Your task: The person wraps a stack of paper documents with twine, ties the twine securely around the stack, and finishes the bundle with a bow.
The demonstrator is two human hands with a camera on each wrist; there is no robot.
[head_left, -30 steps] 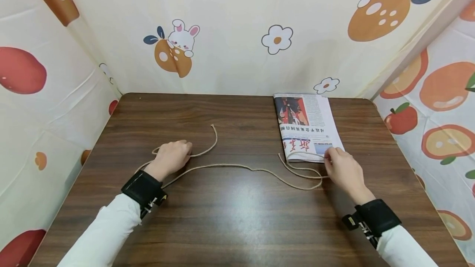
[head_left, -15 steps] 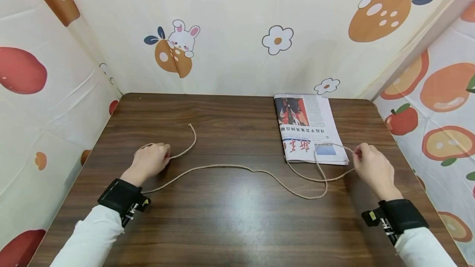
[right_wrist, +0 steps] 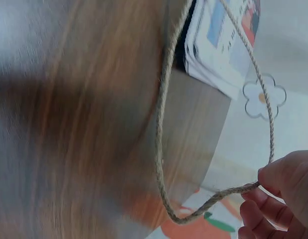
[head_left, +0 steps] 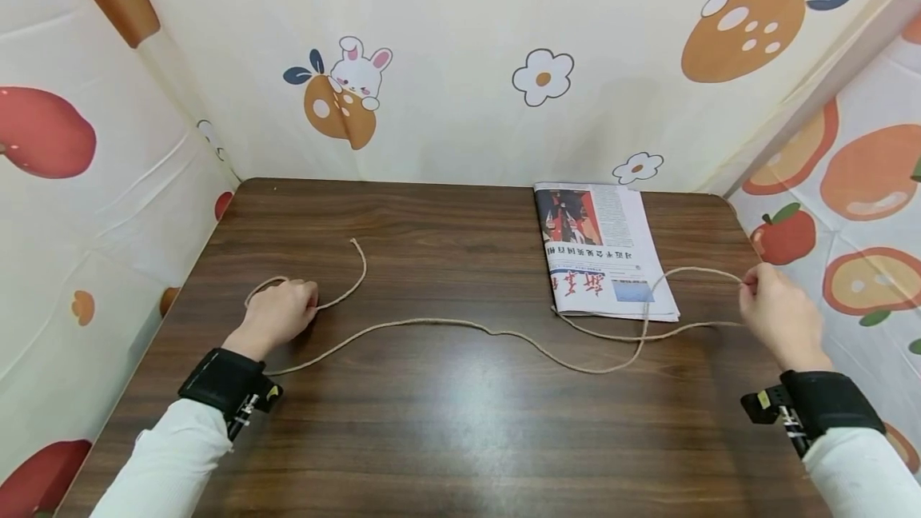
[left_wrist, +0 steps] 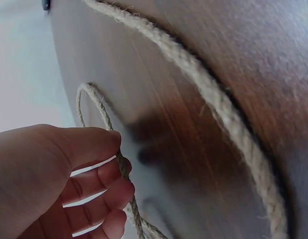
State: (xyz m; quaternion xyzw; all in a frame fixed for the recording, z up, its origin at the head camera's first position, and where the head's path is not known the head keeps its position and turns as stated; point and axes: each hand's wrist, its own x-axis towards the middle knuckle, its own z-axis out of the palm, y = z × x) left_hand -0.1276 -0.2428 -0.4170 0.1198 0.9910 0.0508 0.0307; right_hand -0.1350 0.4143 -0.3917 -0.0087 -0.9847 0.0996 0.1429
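Rope (left_wrist: pixel 224 110), left hand (head_left: pixel 279 312) curled, pinching it, right hand (head_left: pixel 781 315) pinching its loop

Rope (head_left: pixel 460 321) partly hidden behind left grip (head_left: pixel 277 312); fine print (head_left: pixel 614 213) on newspaper (head_left: pixel 600 253) unreadable

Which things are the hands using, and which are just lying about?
Part of the job:
rope
left hand, pinching the rope
right hand, pinching another part
table, under the rope

Just there, it seems:
folded newspaper, untouched by either hand
bunny-patterned backdrop
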